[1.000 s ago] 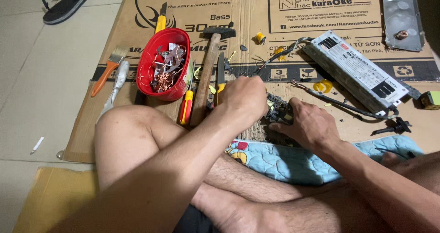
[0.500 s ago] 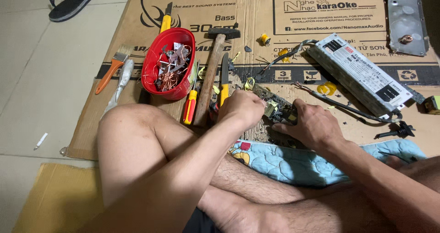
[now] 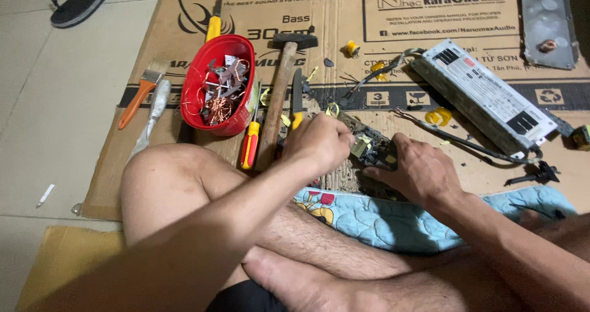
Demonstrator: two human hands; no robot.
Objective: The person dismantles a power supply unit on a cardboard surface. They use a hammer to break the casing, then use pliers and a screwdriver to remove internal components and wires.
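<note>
Seated cross-legged on flattened cardboard [image 3: 430, 17], bare knee [image 3: 166, 177] at 9 o'clock of frame centre. Left hand [image 3: 322, 143] closed into a loose fist just above centre, fingers curled around something too hidden to identify, knuckles touching the near end of a dark circuit board [image 3: 372, 146]. Right hand [image 3: 421, 171] at 3 o'clock of the left, palm down, fingers pressed onto the board's right edge, clamping it against the cardboard. Board lying flat between both hands, small yellow parts visible on top. Wooden-handled hammer [image 3: 279, 97] at 11 o'clock of the left hand, head pointing away; red-and-yellow screwdriver [image 3: 251, 141] just beside its handle. Red bowl [image 3: 218, 85] of copper wire and metal scrap at 10 o'clock, orange-handled paintbrush [image 3: 140, 91] farther out at 9 o'clock. Long silver power-supply box [image 3: 485, 97] at 1 o'clock of the right hand, black cable [image 3: 473, 149] trailing from it. Blue quilted cloth [image 3: 393, 217] at 6 o'clock under the forearm.
</note>
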